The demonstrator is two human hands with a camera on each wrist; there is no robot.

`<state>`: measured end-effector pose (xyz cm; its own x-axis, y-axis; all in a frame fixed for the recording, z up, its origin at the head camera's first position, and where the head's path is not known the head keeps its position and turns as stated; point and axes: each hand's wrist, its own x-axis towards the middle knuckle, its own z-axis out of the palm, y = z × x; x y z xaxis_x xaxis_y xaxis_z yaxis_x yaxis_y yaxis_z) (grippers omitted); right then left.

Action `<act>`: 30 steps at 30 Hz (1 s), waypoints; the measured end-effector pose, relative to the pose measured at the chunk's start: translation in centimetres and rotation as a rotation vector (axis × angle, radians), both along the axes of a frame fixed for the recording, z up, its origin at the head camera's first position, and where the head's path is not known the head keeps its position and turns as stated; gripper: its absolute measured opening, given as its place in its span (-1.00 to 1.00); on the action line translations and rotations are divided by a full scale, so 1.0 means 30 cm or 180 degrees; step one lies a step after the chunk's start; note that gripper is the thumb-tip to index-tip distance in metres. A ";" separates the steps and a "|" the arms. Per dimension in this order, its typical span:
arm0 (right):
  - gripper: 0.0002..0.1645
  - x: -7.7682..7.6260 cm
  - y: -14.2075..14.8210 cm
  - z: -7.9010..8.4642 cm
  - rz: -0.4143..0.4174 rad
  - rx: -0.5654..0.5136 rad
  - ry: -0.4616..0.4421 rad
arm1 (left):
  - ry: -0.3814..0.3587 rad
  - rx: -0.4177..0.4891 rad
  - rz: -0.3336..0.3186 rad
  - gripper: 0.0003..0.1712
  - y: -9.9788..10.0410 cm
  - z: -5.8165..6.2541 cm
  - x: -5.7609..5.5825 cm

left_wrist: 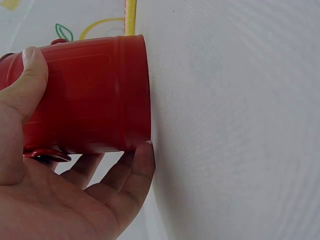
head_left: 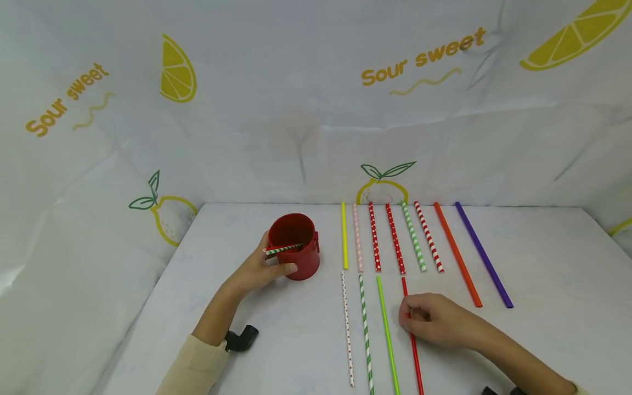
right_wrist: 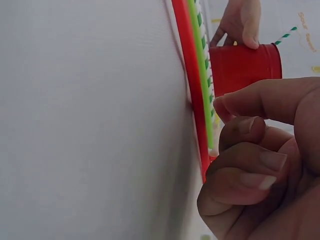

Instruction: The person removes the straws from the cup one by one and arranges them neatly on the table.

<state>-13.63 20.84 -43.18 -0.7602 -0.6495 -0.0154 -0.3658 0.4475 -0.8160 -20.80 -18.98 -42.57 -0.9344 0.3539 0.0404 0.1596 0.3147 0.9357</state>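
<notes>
My left hand (head_left: 259,269) grips a small red bucket (head_left: 307,263), its thumb on the near side and the other fingers round the back; in the left wrist view the bucket's base is at the table. A green-and-white striped straw (head_left: 285,249) and a red straw end poke over the bucket's rim. My right hand (head_left: 436,319) is over a thin red straw (head_left: 416,362) that lies on the table. In the right wrist view its fingers (right_wrist: 245,160) are loosely curled beside that straw, with nothing seen between them. Left of it lies a lime green straw (head_left: 387,334).
A back row holds several straws, among them a yellow straw (head_left: 344,236), an orange straw (head_left: 456,252) and a purple straw (head_left: 484,253). In front lie a dotted white straw (head_left: 348,329) and a green-striped straw (head_left: 366,329). A lemon-printed white cloth (head_left: 296,82) hangs behind.
</notes>
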 end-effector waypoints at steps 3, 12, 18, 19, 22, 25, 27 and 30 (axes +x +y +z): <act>-0.82 -0.013 -0.014 0.026 -0.0078 0.0197 0.0161 | -0.0010 -0.0001 0.0011 0.01 -0.001 -0.001 -0.002; -0.88 -0.084 -0.080 0.130 -0.0133 0.0501 0.0768 | 0.0068 0.0083 -0.0051 0.00 -0.002 -0.002 -0.007; -0.82 -0.127 -0.149 0.187 -0.0017 0.0456 0.1065 | 0.0008 0.0062 -0.0043 0.02 0.001 0.000 -0.003; -0.80 -0.134 -0.164 0.192 -0.0004 0.0444 0.1126 | 0.0004 0.0054 -0.0033 0.01 0.001 0.000 -0.003; -0.80 -0.156 -0.215 0.204 -0.0023 0.0423 0.1318 | -0.0011 0.0035 -0.0006 0.00 -0.001 0.000 -0.001; -0.81 -0.175 -0.271 0.212 -0.0055 0.0374 0.1492 | 0.0011 0.0052 -0.0031 0.00 0.000 0.000 -0.002; -0.81 -0.188 -0.311 0.220 -0.0068 0.0306 0.1613 | 0.0013 0.0040 -0.0027 0.00 0.001 0.000 -0.003; -0.80 -0.206 -0.372 0.234 -0.0078 0.0144 0.1867 | 0.0012 0.0011 -0.0009 0.01 0.002 -0.002 -0.005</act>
<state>-19.81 9.68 -36.16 -0.6649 -0.6401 0.3850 -0.7394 0.4911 -0.4605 -20.96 -18.94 -42.64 -0.9332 0.3565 0.0451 0.1641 0.3111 0.9361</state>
